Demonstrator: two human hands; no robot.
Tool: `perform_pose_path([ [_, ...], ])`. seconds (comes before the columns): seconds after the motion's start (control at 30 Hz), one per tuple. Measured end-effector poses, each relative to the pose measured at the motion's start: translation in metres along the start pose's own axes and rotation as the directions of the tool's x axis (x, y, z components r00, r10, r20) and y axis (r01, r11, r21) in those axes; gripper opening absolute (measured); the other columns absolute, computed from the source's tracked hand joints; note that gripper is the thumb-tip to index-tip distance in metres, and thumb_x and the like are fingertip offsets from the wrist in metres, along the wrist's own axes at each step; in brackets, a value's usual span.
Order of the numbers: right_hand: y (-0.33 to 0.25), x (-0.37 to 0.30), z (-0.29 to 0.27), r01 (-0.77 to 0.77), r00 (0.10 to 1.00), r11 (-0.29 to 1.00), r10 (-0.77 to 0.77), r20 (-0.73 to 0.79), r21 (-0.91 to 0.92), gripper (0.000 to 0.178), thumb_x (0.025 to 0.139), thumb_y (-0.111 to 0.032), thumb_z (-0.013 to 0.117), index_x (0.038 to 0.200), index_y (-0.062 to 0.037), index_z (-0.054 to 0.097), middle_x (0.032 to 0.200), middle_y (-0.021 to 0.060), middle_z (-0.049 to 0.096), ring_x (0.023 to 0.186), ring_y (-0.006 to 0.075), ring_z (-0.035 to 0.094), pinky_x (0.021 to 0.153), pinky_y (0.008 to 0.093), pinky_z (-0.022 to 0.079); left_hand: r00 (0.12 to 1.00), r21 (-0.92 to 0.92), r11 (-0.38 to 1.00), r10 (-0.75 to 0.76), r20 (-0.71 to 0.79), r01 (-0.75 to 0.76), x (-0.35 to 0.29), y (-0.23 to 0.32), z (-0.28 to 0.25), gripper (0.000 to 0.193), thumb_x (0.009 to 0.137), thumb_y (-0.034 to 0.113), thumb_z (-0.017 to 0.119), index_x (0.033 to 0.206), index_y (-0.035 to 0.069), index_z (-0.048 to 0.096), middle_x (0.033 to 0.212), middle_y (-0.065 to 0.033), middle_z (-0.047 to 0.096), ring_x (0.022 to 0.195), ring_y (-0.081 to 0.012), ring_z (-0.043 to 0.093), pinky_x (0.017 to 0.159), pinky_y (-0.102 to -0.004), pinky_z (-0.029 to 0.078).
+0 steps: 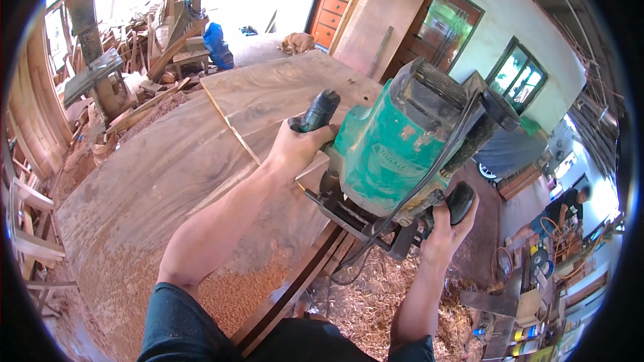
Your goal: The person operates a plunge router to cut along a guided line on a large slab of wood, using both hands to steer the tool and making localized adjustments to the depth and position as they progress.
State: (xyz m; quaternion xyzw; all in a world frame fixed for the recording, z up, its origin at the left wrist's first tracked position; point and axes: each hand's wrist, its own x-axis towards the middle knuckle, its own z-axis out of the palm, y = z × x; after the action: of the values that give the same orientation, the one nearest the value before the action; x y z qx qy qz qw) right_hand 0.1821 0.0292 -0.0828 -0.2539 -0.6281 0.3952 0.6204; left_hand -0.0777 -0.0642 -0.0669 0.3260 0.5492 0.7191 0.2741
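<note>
A large green plunge router [392,154] with a black, dusty top fills the middle of the view. My left hand [298,144] is closed around its left black handle [320,110]. On the other side my right hand [446,234] grips the right black knob [460,202], thumb up along it. The router's metal base [345,214] is over the near edge of a broad wooden slab [154,161]; whether its bit touches the wood is hidden. A black power cord [446,151] loops down beside the body. Fine sawdust [245,295] covers the slab near my left elbow.
A thin wooden strip [228,121] lies across the slab. Shavings [376,302] cover the floor by me. Scrap wood [144,40] and a blue bag [218,47] stand far left. A dog [298,43] lies beyond the slab. Another person [567,208] bends at the right.
</note>
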Motion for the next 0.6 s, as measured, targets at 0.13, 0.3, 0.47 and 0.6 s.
perform_pose_path([
  [0.13, 0.004, 0.001, 0.001, -0.052, 0.999, 0.999, 0.051, -0.016, -0.012, 0.047, 0.084, -0.008, 0.068, 0.127, -0.0011, 0.051, 0.093, 0.0023, 0.055, 0.079, 0.0100, 0.053, 0.070, 0.0259, 0.045, 0.998, 0.015, 0.998, -0.063, 0.006, 0.063, 0.002, -0.006, 0.000, 0.018, 0.087, 0.014, 0.071, 0.098, 0.000, 0.076, 0.084, -0.0001, 0.068, 0.076, -0.0089, 0.058, 0.071, -0.0276, 0.046],
  [0.3, 0.003, 0.002, 0.000, -0.137, 0.990, 0.991, 0.136, -0.038, -0.007, 0.046, 0.085, -0.010, 0.070, 0.126, -0.0019, 0.051, 0.095, 0.0021, 0.053, 0.083, 0.0106, 0.051, 0.073, 0.0267, 0.045, 0.992, 0.036, 0.991, -0.126, -0.015, 0.127, 0.009, -0.015, -0.004, 0.016, 0.086, 0.021, 0.072, 0.083, 0.005, 0.072, 0.067, 0.0039, 0.056, 0.055, -0.0065, 0.046, 0.051, -0.0273, 0.035],
  [0.47, -0.003, -0.001, -0.002, -0.096, 0.995, 0.995, 0.096, 0.011, -0.011, 0.042, 0.086, -0.011, 0.071, 0.122, -0.0033, 0.053, 0.093, -0.0002, 0.051, 0.081, 0.0088, 0.050, 0.070, 0.0251, 0.044, 0.991, 0.103, 0.986, -0.129, -0.046, 0.133, 0.010, -0.018, -0.005, 0.023, 0.086, 0.028, 0.071, 0.077, 0.007, 0.067, 0.063, 0.0037, 0.051, 0.052, -0.0071, 0.041, 0.048, -0.0280, 0.032],
  [0.6, -0.002, -0.005, 0.000, -0.128, 0.992, 0.992, 0.128, -0.010, 0.005, 0.044, 0.087, -0.014, 0.073, 0.124, -0.0024, 0.052, 0.094, -0.0002, 0.052, 0.081, 0.0084, 0.050, 0.070, 0.0247, 0.044, 0.991, 0.109, 0.985, -0.134, -0.006, 0.134, 0.006, -0.014, -0.009, 0.021, 0.086, 0.027, 0.071, 0.084, 0.006, 0.068, 0.067, 0.0029, 0.054, 0.055, -0.0076, 0.046, 0.050, -0.0269, 0.035],
])
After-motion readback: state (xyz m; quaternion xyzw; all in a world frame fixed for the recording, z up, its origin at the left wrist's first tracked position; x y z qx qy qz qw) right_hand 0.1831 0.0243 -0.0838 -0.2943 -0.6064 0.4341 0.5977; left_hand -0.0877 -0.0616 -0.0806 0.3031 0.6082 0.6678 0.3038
